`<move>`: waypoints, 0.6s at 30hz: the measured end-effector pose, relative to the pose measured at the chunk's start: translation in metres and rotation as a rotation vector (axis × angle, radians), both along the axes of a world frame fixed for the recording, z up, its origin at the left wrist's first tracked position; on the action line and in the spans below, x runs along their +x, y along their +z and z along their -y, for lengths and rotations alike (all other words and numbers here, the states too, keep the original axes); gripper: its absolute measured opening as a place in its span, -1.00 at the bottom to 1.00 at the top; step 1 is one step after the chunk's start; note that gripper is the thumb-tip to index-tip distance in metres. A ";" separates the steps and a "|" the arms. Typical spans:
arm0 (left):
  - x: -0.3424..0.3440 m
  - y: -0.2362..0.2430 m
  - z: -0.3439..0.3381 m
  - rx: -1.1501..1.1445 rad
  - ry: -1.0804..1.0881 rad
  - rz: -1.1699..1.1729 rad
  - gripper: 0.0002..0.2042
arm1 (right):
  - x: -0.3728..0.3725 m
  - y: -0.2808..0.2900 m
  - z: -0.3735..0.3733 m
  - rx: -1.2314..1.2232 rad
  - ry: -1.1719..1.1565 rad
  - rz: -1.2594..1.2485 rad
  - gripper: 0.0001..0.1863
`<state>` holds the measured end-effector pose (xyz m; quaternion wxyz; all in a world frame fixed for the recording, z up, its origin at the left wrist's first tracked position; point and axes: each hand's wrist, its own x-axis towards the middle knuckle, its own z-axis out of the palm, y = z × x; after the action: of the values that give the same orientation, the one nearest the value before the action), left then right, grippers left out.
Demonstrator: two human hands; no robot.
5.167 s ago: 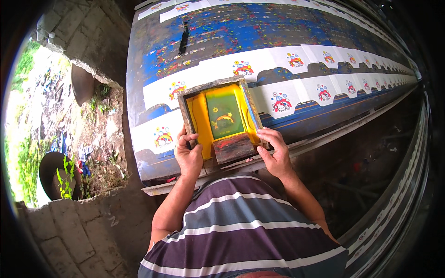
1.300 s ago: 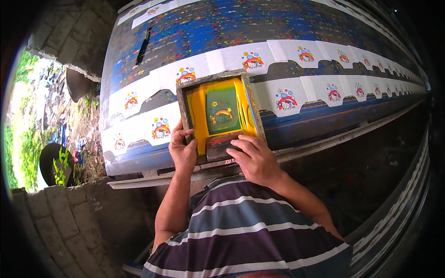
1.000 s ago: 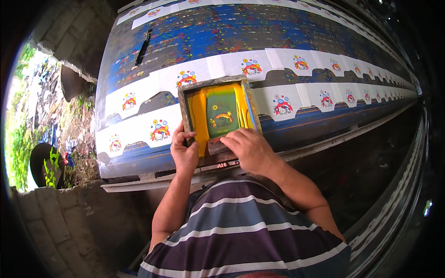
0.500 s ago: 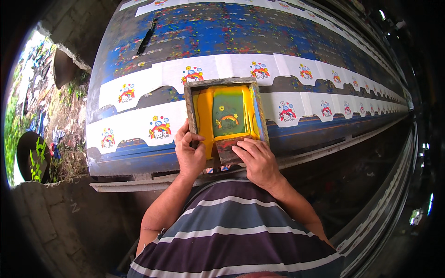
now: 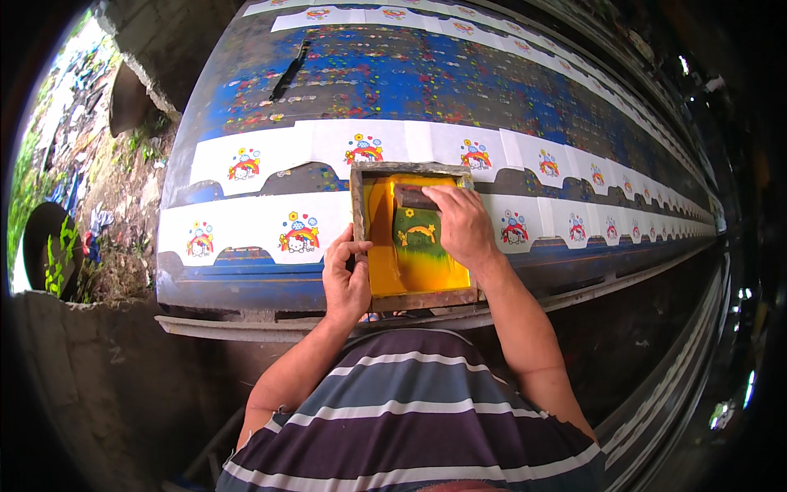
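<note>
A wooden screen printing frame, smeared with yellow ink, lies over the front row of printed white pieces. Around its left side my left hand is closed, gripping the wood. Inside the frame, my right hand pinches a dark squeegee near the far end of the mesh. A small rainbow-and-star stencil shows through the mesh below the squeegee. Thick yellow ink lies along the left inside. The piece beneath the frame is hidden.
Rows of white pieces with colourful cartoon prints run along the long blue, ink-spotted table. A black stick-like tool lies farther back. A ledge edges the near side. Rubble and plants are beyond the left end.
My right hand has pushed the squeegee from the near end of the frame to the far end, spreading yellow ink over the near mesh. My left hand still grips the frame's left side.
</note>
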<state>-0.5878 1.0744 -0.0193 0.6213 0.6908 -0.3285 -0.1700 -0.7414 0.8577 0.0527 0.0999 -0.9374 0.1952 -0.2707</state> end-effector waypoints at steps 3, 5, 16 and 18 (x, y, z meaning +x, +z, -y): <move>0.003 0.001 -0.002 0.045 -0.021 0.014 -0.74 | 0.020 0.000 0.013 -0.026 0.025 0.013 -0.51; 0.004 0.001 -0.003 0.039 -0.029 -0.012 -0.73 | 0.033 0.001 0.017 0.001 0.059 -0.012 -0.50; 0.000 0.010 -0.002 0.053 -0.011 0.026 -0.60 | 0.027 0.048 0.028 0.052 0.466 -0.318 -0.56; 0.000 0.012 -0.003 0.048 -0.021 0.004 -0.61 | 0.019 0.053 0.032 0.022 0.469 -0.343 -0.57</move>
<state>-0.5878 1.0771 -0.0069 0.6021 0.7023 -0.3329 -0.1829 -0.7228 0.8259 0.1059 0.1353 -0.9879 -0.0099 -0.0754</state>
